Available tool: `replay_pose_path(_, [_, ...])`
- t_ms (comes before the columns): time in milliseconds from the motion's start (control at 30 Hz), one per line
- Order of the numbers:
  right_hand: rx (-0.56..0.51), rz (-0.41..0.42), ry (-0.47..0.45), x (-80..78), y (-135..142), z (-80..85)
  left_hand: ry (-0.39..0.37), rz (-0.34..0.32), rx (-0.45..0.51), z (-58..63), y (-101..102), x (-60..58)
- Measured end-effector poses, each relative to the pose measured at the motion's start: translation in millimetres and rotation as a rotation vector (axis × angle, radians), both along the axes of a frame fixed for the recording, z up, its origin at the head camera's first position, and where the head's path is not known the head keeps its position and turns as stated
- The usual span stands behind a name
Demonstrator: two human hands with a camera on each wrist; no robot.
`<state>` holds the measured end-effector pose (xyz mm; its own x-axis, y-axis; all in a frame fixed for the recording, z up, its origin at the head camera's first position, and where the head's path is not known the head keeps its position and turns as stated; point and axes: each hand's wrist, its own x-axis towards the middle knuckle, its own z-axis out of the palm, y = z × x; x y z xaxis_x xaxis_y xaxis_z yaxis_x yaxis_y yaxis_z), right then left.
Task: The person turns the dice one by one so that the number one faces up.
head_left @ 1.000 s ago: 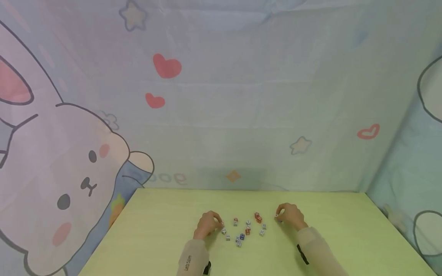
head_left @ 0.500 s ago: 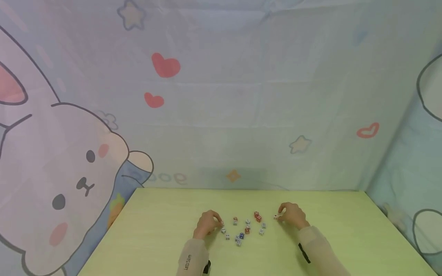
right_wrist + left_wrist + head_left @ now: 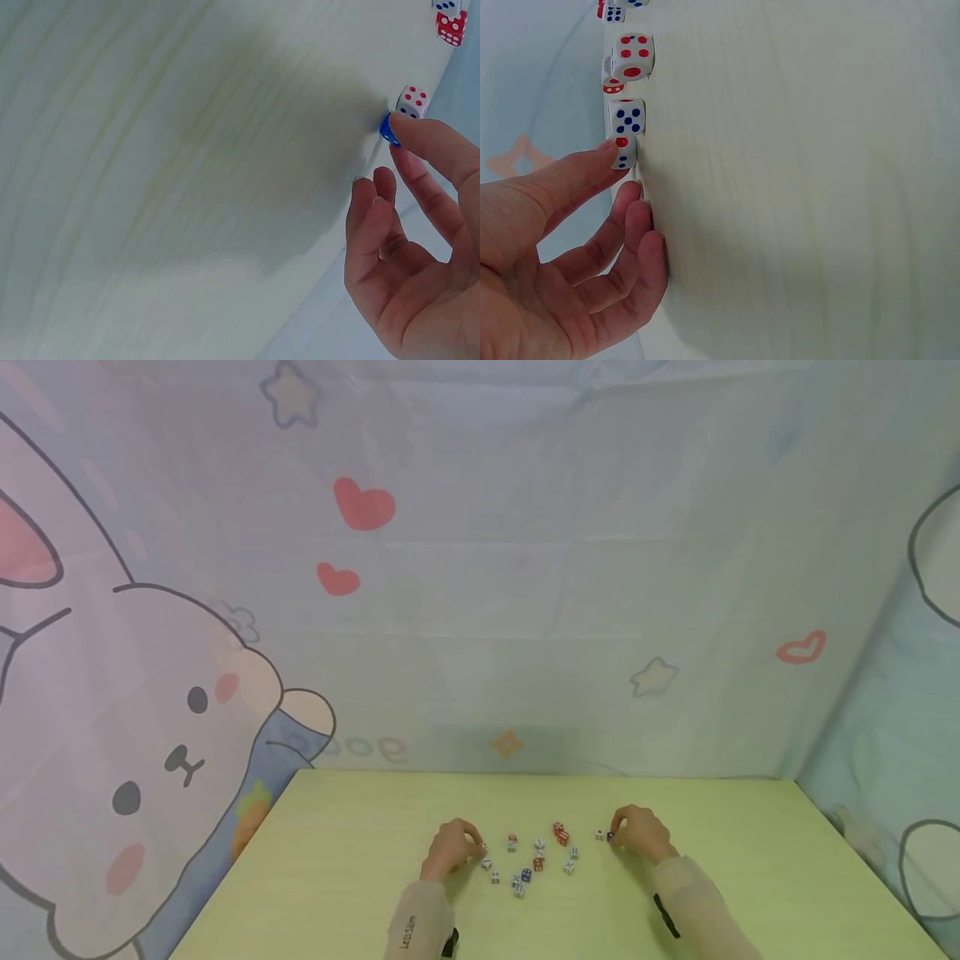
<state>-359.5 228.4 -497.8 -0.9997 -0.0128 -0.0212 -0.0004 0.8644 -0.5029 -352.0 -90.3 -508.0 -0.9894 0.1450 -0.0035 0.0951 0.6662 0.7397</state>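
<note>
My left hand [image 3: 452, 846] rests low over the table at the left of the loose dice. Its thumb presses against a white die [image 3: 622, 156] with red and blue spots; the index finger is hidden behind the thumb. A white die with blue spots [image 3: 628, 117] lies right beside that one. Over on the right, my right hand [image 3: 642, 832] pinches a blue die [image 3: 388, 131] between thumb and index finger, the other fingers loosely bent. Close against the blue die is a white die with red spots on top [image 3: 412, 100].
Between the hands lie scattered dice: red dice [image 3: 562, 837] at the back, another blue die [image 3: 527, 875] near white dice [image 3: 519, 890] at the front, and a white die [image 3: 568, 867] at the right. They lie on a pale yellow table [image 3: 337, 860] before a printed cloth backdrop [image 3: 480, 568].
The right hand has moved slightly right, away from the white die, which now shows uncovered with the blue die beside it. The left hand has stayed in place.
</note>
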Motion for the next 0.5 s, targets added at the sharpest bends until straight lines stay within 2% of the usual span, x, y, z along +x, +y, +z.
replay_pose_path(167, [0.008, 0.000, 0.006, 1.1, 3, -1.1, -0.008, -0.006, 0.010, -0.2, 1, 0.3])
replay_pose_path(300, [-0.006, 0.014, 0.016, 1.7, 2, 4.3, -0.002, -0.011, 0.009, 0.2, 1, -0.2])
replay_pose_path(500, [-0.064, 0.050, 0.059, 3.8, -12, 13.5, -0.002, -0.017, 0.013, 2.2, 1, 1.6])
